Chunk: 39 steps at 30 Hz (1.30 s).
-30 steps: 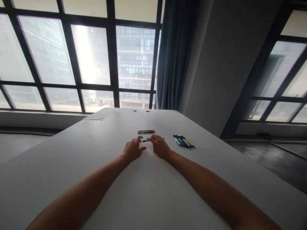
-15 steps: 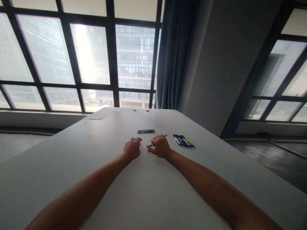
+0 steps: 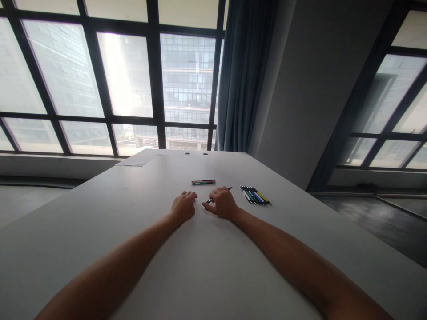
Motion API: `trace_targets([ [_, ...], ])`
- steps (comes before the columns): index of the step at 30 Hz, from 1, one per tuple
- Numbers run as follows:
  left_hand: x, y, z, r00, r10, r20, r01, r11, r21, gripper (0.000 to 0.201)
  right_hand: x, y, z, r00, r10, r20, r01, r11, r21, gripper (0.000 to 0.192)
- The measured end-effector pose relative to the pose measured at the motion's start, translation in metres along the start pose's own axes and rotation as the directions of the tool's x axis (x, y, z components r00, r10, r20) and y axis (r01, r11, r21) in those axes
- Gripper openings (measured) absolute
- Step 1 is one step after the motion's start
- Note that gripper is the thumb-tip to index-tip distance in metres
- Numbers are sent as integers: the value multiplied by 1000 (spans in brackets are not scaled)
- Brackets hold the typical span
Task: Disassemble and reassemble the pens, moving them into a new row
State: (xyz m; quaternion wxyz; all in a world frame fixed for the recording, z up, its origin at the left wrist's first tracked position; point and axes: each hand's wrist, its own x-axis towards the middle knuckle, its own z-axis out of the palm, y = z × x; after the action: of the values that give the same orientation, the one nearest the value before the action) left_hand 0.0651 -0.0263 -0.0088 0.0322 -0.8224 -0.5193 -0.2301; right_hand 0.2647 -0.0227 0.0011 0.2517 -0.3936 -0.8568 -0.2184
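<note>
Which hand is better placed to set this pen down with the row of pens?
Right. The right hand already grips the black pen and lies nearer the row of pens; the left hand rests empty.

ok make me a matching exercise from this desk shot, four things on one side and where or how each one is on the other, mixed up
Things:
1. right hand
2. left hand
3. row of coloured pens
4. red and green pens

States or places:
A. lying side by side to the right of both hands
B. resting on the white table, holding nothing
C. closed around a black pen
D. lying crosswise beyond the hands, toward the window

Pairs: 1-C, 2-B, 3-A, 4-D
</note>
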Motion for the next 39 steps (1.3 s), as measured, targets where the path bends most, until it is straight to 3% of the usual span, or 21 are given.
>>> trace_targets([
  [5, 0, -1, 1, 1000, 9, -3, -9, 1000, 6, 24, 0, 1, 0, 1000, 3, 22, -3, 1000, 6, 40],
  [10, 0, 1, -1, 1000, 6, -5, -6, 1000, 5, 23, 0, 3, -1, 995, -97, 2, 96, 987, 128, 42],
  [14, 0, 0, 1, 1000, 3, -15, -3, 1000, 9, 22, -1, 2, -2, 990, -138, 20, 135, 982, 130, 17],
  [19, 0, 0, 2, 1000, 8, -16, -8, 1000, 29, 21, 2, 4, -6, 982, -185, -44, 187, 982, 28, 27],
  [22, 0, 2, -1, 1000, 0, -2, 0, 999, 38, 22, 7, 13, -13, 989, -118, -88, 115, 993, -38, 31],
  [26, 0, 5, -5, 1000, -15, 26, 15, 1000, 28, 24, 11, 39, -21, 988, 124, -95, -122, 992, 27, 30],
  [29, 1, 5, -4, 999, -15, 28, 15, 1000, 24, 23, 8, 71, -25, 937, 334, -100, -320, 938, 133, 38],
  [32, 1, 4, -3, 1000, -6, 23, 5, 1000, 23, 22, -2, 106, -28, 881, 473, -24, -449, 849, 278, 52],
  [34, 2, 4, -2, 1000, -6, 24, 5, 1000, 21, 22, -11, 127, -29, 839, 544, -7, -508, 788, 346, 45],
  [36, 2, 4, -2, 1000, -6, 23, 5, 1000, 17, 22, -21, 143, -31, 762, 647, 7, -606, 709, 361, 40],
  [39, 1, 4, -2, 1000, -5, 22, 5, 1000, 14, 22, -36, 160, -32, 628, 778, 3, -764, 615, 196, 33],
])
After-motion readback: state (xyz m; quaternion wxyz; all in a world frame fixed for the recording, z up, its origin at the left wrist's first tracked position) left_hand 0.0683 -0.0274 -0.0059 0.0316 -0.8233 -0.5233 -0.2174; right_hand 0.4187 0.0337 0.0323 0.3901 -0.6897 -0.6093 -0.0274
